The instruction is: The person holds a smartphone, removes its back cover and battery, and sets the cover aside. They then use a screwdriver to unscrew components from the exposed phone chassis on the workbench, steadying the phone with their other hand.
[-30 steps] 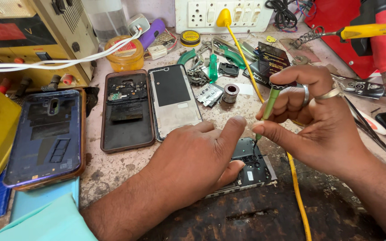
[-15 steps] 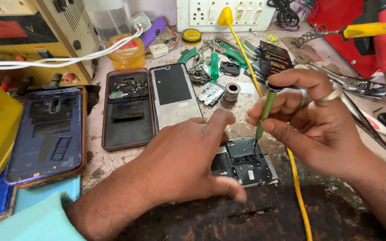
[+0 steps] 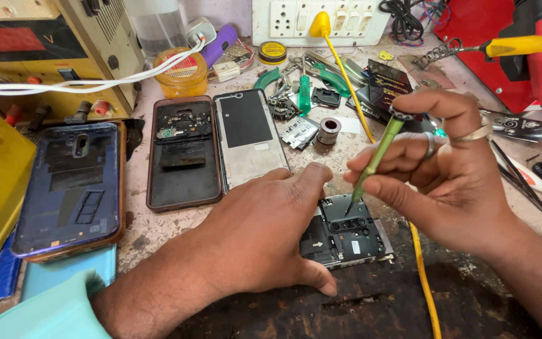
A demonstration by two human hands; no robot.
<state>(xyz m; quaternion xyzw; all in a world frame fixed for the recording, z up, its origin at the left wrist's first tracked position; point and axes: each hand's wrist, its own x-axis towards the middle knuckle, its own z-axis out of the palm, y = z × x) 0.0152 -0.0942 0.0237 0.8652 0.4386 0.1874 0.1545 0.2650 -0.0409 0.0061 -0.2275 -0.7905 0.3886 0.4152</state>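
Round yellow tub (image 3: 181, 73) with red-and-white label on lid, at counter's far side beside yellow power unit. Small round yellow-and-black tin (image 3: 273, 52) just below white socket strip. Dark glossy packet (image 3: 389, 83) with gold print, tilted, right of green tools. Tiny white sticker (image 3: 355, 247) on opened phone's inner frame, near counter's front edge. No lit screens.

A worn, stained bench (image 3: 158, 229) carries an opened phone (image 3: 346, 232) near centre, a black phone shell (image 3: 183, 154) and grey frame (image 3: 249, 138) farther left, a blue phone back (image 3: 70, 188) at left, and scattered tools (image 3: 308, 88) far.
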